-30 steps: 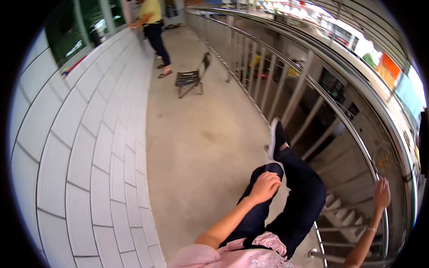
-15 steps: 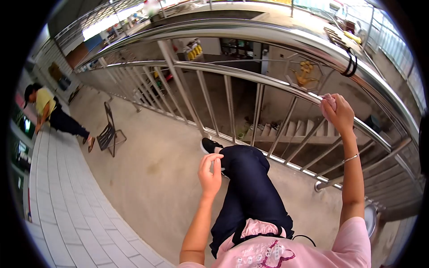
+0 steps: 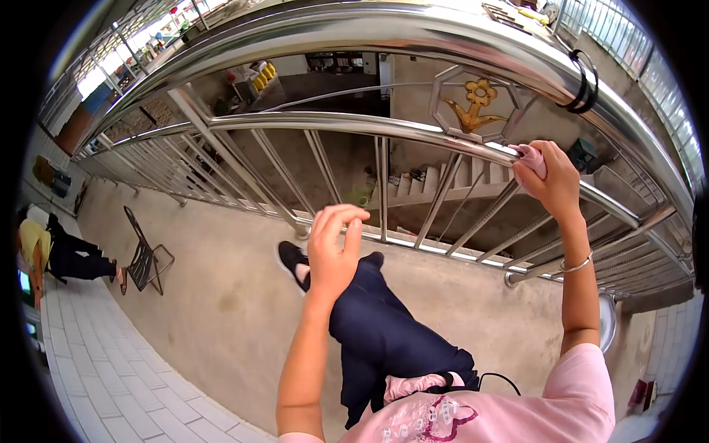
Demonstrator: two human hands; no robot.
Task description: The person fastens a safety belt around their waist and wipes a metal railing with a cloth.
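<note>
My right hand (image 3: 555,181) is closed around a pink cloth (image 3: 533,161) and presses it onto the lower horizontal rail (image 3: 421,131) of a shiny metal railing. Part of the cloth sticks out past the fingers on the left. My left hand (image 3: 334,247) hovers above my legs, in front of the upright bars, touching nothing. Its fingers are loosely curved, with the thumb apart from them. Above the rail runs the thick top handrail (image 3: 413,29), with black bands (image 3: 583,83) wound round it. A golden flower ornament (image 3: 476,105) sits in a frame between the two rails.
A black folding chair (image 3: 145,255) stands on the concrete floor (image 3: 229,325) to the left. Beyond it, another person (image 3: 66,247) bends by the white tiled wall (image 3: 103,362). Steps (image 3: 443,181) show below through the bars. A metal basin (image 3: 607,323) stands at the right.
My view has shifted, so the railing and flower ornament appear further left. My left hand has risen closer to the bars. My right hand still grips the cloth at the rail.
</note>
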